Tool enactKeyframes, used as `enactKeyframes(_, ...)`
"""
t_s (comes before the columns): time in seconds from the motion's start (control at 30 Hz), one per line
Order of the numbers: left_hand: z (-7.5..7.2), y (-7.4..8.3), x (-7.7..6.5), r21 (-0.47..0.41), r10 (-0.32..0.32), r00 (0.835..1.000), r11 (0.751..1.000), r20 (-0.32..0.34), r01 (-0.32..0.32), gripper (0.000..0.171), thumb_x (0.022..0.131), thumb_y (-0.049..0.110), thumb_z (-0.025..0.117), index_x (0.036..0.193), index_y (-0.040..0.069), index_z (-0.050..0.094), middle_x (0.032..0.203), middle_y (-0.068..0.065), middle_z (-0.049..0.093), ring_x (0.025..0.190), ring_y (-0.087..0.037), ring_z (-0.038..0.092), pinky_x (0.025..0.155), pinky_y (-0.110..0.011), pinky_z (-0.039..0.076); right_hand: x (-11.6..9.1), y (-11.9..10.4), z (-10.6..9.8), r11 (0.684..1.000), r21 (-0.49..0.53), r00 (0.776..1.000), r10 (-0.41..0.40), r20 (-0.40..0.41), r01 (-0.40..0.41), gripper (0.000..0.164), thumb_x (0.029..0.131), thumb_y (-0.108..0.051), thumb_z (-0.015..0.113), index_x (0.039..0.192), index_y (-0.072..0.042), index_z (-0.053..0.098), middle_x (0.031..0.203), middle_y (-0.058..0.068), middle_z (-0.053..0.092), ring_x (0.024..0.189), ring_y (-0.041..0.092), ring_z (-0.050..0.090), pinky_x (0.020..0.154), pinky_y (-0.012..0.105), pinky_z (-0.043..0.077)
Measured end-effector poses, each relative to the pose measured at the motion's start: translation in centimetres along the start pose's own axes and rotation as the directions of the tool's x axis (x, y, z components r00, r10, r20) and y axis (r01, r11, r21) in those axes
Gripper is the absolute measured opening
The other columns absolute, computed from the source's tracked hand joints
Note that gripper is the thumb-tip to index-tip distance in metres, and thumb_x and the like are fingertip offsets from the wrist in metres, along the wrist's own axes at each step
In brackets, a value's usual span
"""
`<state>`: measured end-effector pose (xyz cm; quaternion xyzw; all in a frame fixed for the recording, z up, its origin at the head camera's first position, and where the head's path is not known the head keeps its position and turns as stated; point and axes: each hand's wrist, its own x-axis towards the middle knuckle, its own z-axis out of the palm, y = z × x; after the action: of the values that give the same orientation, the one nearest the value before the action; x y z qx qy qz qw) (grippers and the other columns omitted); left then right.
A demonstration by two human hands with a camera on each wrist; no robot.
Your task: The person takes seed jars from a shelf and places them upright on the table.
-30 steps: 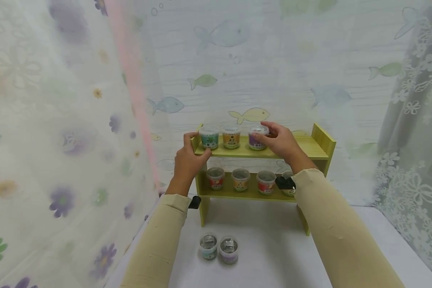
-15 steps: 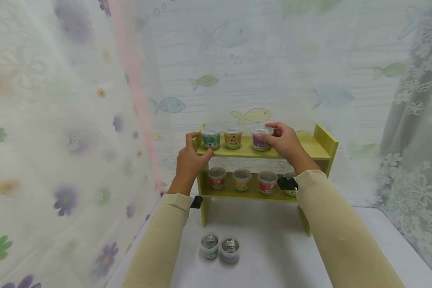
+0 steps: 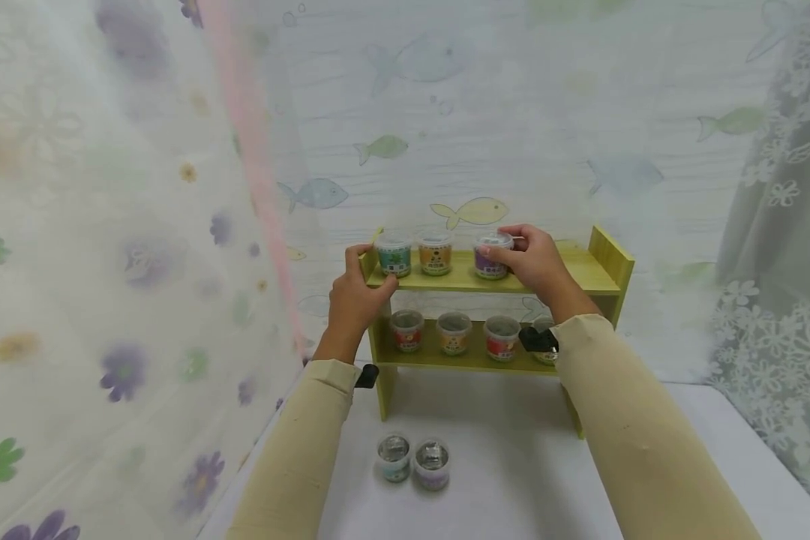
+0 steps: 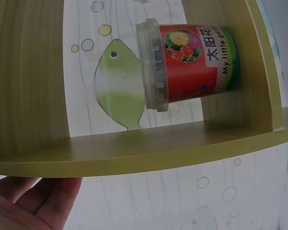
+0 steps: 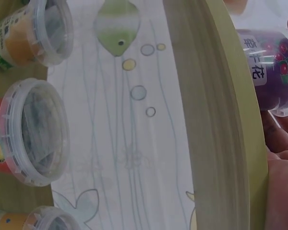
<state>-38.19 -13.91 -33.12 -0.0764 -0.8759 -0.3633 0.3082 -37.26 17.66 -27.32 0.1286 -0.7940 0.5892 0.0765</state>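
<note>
while my right hand [image 3: 538, 264] pinches the purple cup [image 3: 490, 262], my left hand [image 3: 355, 298] — beside the teal cup [image 3: 394, 258] — grips the yellow-green shelf [image 3: 460, 279]

Past the right grip [image 3: 540, 264], the shelf's top board [image 3: 590, 277] is free until the raised end panel [image 3: 612, 256] blocks passage.

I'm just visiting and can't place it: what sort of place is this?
Perhaps a curtained corner for display or work; the pictures don't settle which. A fish-print hanging and a flower-print hanging border a white table, where a yellowish shelf holds labelled tubs.
</note>
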Motion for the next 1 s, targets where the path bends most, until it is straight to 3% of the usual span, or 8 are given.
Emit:
enactKeyframes(0.4,-0.2,-0.5,-0.1,-0.01,-0.001,1.0,1.0,0.026,0.001,0.07,0.092,0.054,0.064,0.151,0.035,0.032,0.056,-0.005,0.048,0.04,-0.02,0.033,0.042,-0.039,0.037,-0.6,-0.5,0.6,0.999,-0.053,1.0,0.007,-0.018,-0.008,0.08,0.092,-0.046,0.075,0.155,-0.009,0.042,0.152,0.018,0.051,0.134,0.031,0.054,0.108,0.051,0.048)
enactKeyframes(0.73,-0.6,-0.7,0.0,-0.011,0.014,1.0,1.0,0.0,-0.014,0.068,0.092,0.053,0.063,0.15,0.035,0.032,0.073,-0.01,0.058,0.042,-0.022,0.038,0.044,-0.039,0.039,-1.2,-1.5,0.7,0.994,-0.108,1.0,-0.012,-0.005,0.011,0.078,0.093,-0.046,0.074,0.154,-0.007,0.044,0.151,0.018,0.052,0.133,0.032,0.055,0.109,0.052,0.048)
enactKeyframes(1.0,-0.5,-0.4,0.2,-0.023,0.018,1.0,1.0,0.01,-0.017,0.068,0.092,0.053,0.063,0.15,0.034,0.033,0.07,-0.01,0.056,0.042,-0.021,0.035,0.042,-0.038,0.036,-1.9,-1.7,0.3,0.989,-0.146,1.0,-0.013,0.0,0.012,0.078,0.094,-0.049,0.072,0.154,-0.008,0.045,0.148,0.018,0.056,0.13,0.031,0.058,0.106,0.052,0.05)
